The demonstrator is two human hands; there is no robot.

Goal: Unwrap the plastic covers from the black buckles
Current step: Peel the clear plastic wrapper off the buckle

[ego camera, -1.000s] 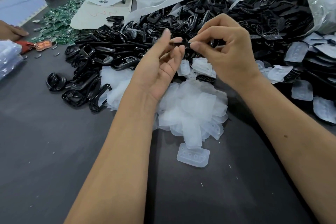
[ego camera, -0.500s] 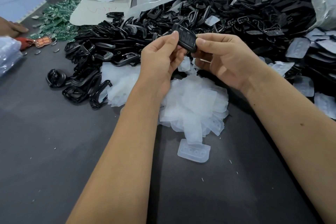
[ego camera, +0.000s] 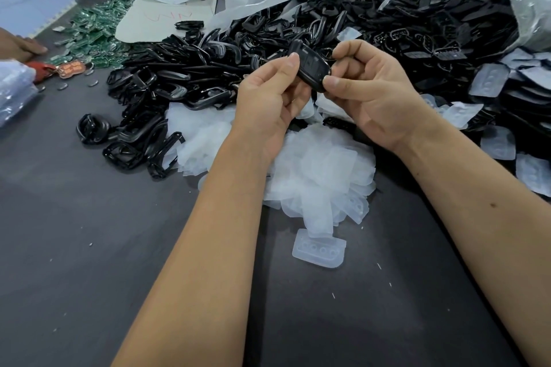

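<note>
A black buckle [ego camera: 311, 67] is held up between both hands above the table. My left hand [ego camera: 269, 98] pinches its left side with thumb and fingers. My right hand [ego camera: 369, 89] pinches its right side, thumb at the lower corner. Whether a clear cover still clings to it I cannot tell. Below the hands lies a heap of clear plastic covers [ego camera: 313, 170], with one cover [ego camera: 319, 249] lying apart nearer me. A large pile of black buckles [ego camera: 185, 68] spreads behind and to the left.
Wrapped buckles [ego camera: 489, 80] lie stacked at the right beside an open clear bag of black parts [ego camera: 447, 12]. Green circuit boards [ego camera: 95, 30] and another person's hand [ego camera: 21, 48] are at the far left. The dark table [ego camera: 89, 247] stretches toward me.
One second ago the hands pinched the buckle edge-on. It has since turned face-up between them, and both hands have come slightly lower and nearer to me.
</note>
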